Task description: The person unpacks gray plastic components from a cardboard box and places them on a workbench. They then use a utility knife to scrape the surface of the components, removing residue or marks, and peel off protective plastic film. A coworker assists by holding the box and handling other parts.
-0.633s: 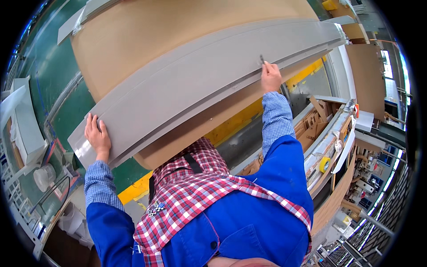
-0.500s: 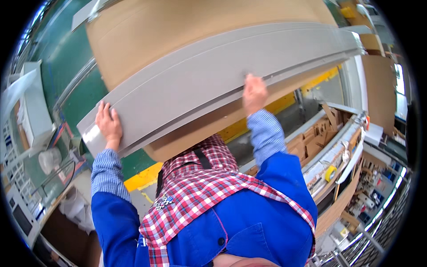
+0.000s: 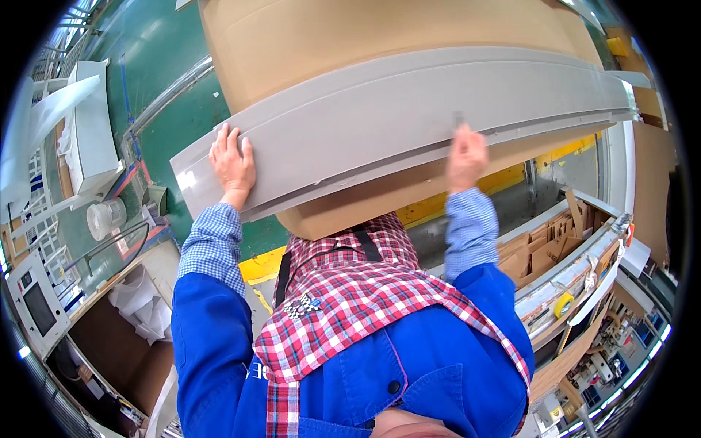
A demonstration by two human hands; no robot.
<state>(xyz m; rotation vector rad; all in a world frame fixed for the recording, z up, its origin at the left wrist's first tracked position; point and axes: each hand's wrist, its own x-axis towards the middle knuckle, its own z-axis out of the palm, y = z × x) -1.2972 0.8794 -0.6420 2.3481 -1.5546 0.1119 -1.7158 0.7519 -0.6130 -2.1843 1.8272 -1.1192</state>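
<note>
A long grey panel with a grooved near edge lies across a cardboard-covered surface before me. My left hand rests on the panel's left end, fingers spread on its face. Over the near edge, right of the middle, my right hand is closed. A small dark, flat tip sticks out beyond its fingers towards the panel. Motion blurs this hand, so the kind of thing it grips cannot be told.
At right, a long bin holds cardboard scraps; a yellow tape roll sits on its edge. A white box stands far left. Lower left are a control box and an open-topped brown container. A yellow stripe marks the floor.
The panel and both hands appear further right in the picture as the view has shifted. My left hand stays spread on the panel's left end; my right remains closed near its edge.
</note>
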